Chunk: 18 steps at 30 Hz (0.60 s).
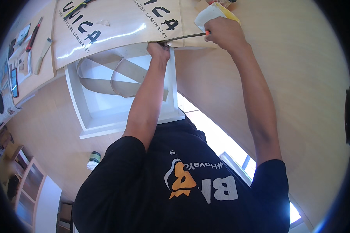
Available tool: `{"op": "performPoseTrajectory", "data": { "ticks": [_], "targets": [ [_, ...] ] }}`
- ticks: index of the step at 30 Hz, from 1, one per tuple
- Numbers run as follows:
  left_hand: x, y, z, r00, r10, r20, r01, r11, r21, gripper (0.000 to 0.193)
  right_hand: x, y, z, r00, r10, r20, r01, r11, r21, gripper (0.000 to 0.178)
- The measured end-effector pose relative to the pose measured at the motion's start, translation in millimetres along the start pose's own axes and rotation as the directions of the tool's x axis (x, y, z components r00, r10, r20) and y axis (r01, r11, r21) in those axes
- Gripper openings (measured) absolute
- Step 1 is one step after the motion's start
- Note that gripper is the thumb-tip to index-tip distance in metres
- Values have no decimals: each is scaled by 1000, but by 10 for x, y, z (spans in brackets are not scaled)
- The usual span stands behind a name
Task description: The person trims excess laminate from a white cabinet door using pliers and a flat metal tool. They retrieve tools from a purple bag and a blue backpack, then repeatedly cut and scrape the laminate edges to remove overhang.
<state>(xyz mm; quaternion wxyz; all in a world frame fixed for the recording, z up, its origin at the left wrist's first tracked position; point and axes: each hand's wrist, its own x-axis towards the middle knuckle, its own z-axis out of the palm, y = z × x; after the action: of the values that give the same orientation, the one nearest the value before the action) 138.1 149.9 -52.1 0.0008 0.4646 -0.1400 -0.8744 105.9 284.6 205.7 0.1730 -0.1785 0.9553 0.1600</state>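
My right hand [226, 34] is closed around the orange-red handle of a long, thin tool [186, 37] with a dark shaft. The shaft runs left, almost level, and its far end meets the front edge of the laminate-covered worktop [120, 33]. Just below that end is my left hand [159, 51], reaching over the open white drawer [79, 101] to its back right corner. Its fingers are mostly hidden under the worktop edge. Curled beige strips [118, 79] lie inside the drawer. Behind my right hand rests a white and yellow sheet [212, 15].
On the worktop's left lie a red-handled tool [34, 35], a flat scraper [43, 56], a phone [14, 82] and papers. A yellow and black cutter [76, 9] lies farther back. A wide wooden panel [307, 97] fills the right side. A green jar [94, 157] stands lower left.
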Motion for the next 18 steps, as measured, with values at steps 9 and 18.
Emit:
{"op": "performPoseTrajectory", "data": {
  "ticks": [9, 18],
  "targets": [
    [-202, -62, -207, 983, 76, 164, -92, 991, 93, 25, -75, -12, 140, 992, 28, -120, -31, 999, -23, 18],
    [-306, 2, -408, 868, 49, 494, -192, 951, 242, 22, 5, 18, 145, 989, -4, -146, -1, 999, -34, 16]
  ]
}}
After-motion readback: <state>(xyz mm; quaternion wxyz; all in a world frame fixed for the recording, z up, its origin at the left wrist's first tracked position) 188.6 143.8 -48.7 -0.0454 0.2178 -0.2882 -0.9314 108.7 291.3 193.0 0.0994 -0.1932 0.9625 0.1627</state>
